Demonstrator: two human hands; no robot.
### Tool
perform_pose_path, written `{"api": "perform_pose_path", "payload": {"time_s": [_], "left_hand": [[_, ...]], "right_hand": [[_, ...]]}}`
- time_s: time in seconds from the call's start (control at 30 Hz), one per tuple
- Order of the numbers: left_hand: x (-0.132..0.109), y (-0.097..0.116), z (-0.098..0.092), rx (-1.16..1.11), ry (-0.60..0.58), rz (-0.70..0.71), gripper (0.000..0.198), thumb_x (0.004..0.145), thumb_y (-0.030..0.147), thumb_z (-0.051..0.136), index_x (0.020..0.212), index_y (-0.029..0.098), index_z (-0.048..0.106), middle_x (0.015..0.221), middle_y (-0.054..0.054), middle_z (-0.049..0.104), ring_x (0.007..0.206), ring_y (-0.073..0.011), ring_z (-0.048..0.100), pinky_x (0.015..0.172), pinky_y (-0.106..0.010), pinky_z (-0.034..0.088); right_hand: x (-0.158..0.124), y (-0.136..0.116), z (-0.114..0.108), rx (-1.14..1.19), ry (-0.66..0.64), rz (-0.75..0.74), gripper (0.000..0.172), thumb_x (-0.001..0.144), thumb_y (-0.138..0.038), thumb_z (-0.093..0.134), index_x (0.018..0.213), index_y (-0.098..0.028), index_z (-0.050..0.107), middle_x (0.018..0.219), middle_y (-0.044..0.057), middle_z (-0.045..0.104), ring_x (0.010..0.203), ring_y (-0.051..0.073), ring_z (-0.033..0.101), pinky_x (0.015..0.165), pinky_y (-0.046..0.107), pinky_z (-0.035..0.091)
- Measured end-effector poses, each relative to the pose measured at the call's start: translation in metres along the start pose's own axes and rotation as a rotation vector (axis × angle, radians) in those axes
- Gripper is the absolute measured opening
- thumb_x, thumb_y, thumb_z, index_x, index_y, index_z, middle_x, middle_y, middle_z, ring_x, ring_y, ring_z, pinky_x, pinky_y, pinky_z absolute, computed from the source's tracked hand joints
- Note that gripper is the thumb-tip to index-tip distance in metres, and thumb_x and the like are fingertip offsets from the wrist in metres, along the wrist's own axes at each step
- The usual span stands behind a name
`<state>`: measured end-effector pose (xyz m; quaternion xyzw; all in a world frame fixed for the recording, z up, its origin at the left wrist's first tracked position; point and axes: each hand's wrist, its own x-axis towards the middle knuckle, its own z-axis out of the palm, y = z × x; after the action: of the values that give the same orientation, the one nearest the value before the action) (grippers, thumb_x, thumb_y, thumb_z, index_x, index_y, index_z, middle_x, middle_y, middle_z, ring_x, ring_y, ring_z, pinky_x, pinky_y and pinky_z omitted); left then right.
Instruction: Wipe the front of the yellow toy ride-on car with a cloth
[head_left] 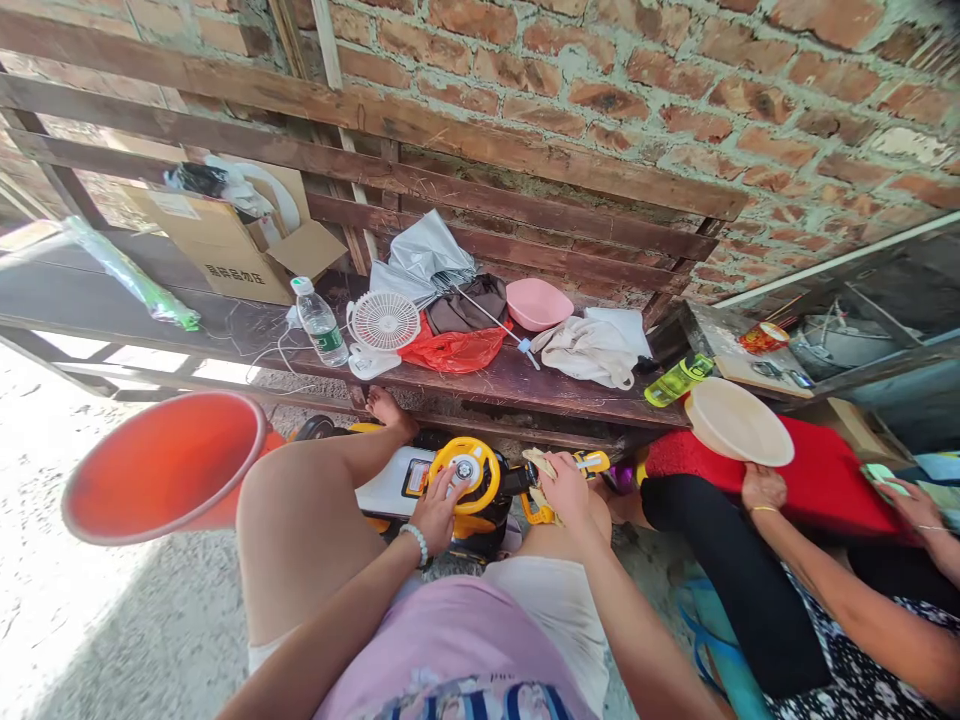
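1. A yellow and black toy car [469, 520] sits low in the middle of the frame, between the person's knees, with its yellow steering wheel [463, 470] facing up.
2. The left hand [439, 512] lies against the toy car just below the wheel, fingers bent. Whether it is gripping cannot be told. A bead bracelet [414, 543] circles that wrist.
3. The right hand [562, 490] is closed on a pale crumpled strip [540, 465] just right of the wheel. What the strip is made of is unclear.
4. A bare foot [388, 408] rests just beyond the toy car, under the edge of a wooden bench [487, 385].
5. To the right, a co-worker's hand [763, 488] holds up a pale round plate [739, 422] above a red cushion [780, 480]. The co-worker's other hand [900, 505] holds a small green object [881, 480].
6. An orange tub [161, 465] lies tilted at the left of the frame.
7. Along the bench stand a water bottle [320, 322], a small white fan [384, 322], a red plastic bag [454, 350], a pink bowl [538, 303] and a white cloth [589, 352].
8. A cardboard box [217, 240] stands at upper left, before a brick wall [675, 90].
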<state>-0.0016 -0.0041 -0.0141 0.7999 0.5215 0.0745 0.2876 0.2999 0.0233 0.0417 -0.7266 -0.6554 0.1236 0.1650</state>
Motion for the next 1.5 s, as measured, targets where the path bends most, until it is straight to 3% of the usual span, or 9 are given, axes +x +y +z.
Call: {"api": "perform_pose_path", "payload": {"time_s": [0.17,0.4,0.53,0.63,0.73,0.93,1.13,1.37,1.5], "left_hand": [[0.001,-0.002,0.005,0.003,0.011,0.022,0.084,0.078,0.000,0.059,0.158,0.020,0.046,0.176,-0.017,0.021,0.163,-0.0374,0.016,0.127,-0.059,0.031],[0.001,-0.006,0.008,-0.042,0.037,0.020,0.081,0.079,0.005,0.060,0.157,0.020,0.047,0.177,-0.015,0.020,0.164,-0.0366,0.015,0.129,-0.060,0.027],[0.002,-0.009,0.012,-0.055,0.050,0.024,0.081,0.079,0.007,0.059,0.158,0.021,0.047,0.177,-0.013,0.019,0.164,-0.0366,0.015,0.128,-0.063,0.027],[0.001,-0.008,0.010,-0.032,0.054,0.026,0.083,0.077,0.004,0.058,0.158,0.020,0.046,0.177,-0.015,0.020,0.164,-0.0372,0.016,0.127,-0.063,0.029],[0.000,-0.007,0.005,0.001,0.030,0.031,0.083,0.077,0.002,0.057,0.158,0.020,0.047,0.177,-0.016,0.020,0.163,-0.0375,0.017,0.126,-0.061,0.032],[0.000,-0.008,0.002,0.013,0.019,0.058,0.084,0.076,0.000,0.055,0.157,0.018,0.047,0.176,-0.017,0.023,0.164,-0.0365,0.017,0.127,-0.060,0.032],[-0.002,-0.008,0.000,0.013,0.036,0.073,0.081,0.077,0.001,0.055,0.157,0.019,0.048,0.175,-0.016,0.024,0.163,-0.0363,0.019,0.127,-0.061,0.032],[-0.002,-0.004,-0.002,0.016,0.030,0.044,0.079,0.078,0.000,0.055,0.155,0.017,0.050,0.175,-0.017,0.025,0.163,-0.0363,0.019,0.129,-0.060,0.028],[-0.001,-0.004,0.000,0.028,0.056,0.064,0.078,0.078,0.001,0.056,0.155,0.016,0.050,0.174,-0.018,0.026,0.162,-0.0376,0.021,0.130,-0.060,0.026]], "right_hand": [[-0.026,-0.002,-0.001,0.162,0.185,-0.026,0.033,0.095,-0.035,0.052,0.115,-0.024,0.075,0.116,0.008,0.071,0.098,0.021,0.067,0.083,0.030,0.053],[-0.004,0.059,-0.037,0.256,0.598,0.163,0.042,0.088,-0.046,0.053,0.108,-0.018,0.077,0.105,0.012,0.072,0.097,0.027,0.067,0.092,0.042,0.055],[0.003,0.055,-0.039,0.234,0.388,0.038,0.041,0.088,-0.040,0.055,0.118,-0.021,0.076,0.116,0.010,0.071,0.104,0.025,0.068,0.094,0.039,0.055],[-0.001,0.037,-0.014,0.177,0.030,-0.076,0.043,0.088,-0.028,0.054,0.125,-0.027,0.075,0.129,0.007,0.068,0.108,0.021,0.068,0.098,0.034,0.055],[-0.008,0.036,0.011,0.064,-0.141,-0.048,0.045,0.090,-0.021,0.051,0.128,-0.031,0.074,0.139,0.004,0.065,0.113,0.019,0.067,0.100,0.030,0.054],[-0.003,0.068,0.009,-0.227,-0.155,0.144,0.048,0.095,-0.025,0.054,0.139,-0.039,0.068,0.155,0.004,0.050,0.106,0.020,0.068,0.092,0.034,0.056],[0.023,0.086,-0.012,-0.354,-0.165,0.486,0.047,0.102,-0.032,0.045,0.145,-0.036,0.063,0.131,0.013,0.057,0.101,0.024,0.069,0.083,0.037,0.055],[0.027,0.131,-0.050,-0.398,-0.032,0.558,0.046,0.101,-0.036,0.048,0.143,-0.034,0.064,0.124,0.012,0.060,0.105,0.025,0.068,0.084,0.034,0.054],[0.027,0.132,-0.048,-0.355,-0.015,0.477,0.050,0.100,-0.032,0.048,0.149,-0.033,0.058,0.146,0.011,0.054,0.109,0.020,0.067,0.087,0.031,0.053]]}}
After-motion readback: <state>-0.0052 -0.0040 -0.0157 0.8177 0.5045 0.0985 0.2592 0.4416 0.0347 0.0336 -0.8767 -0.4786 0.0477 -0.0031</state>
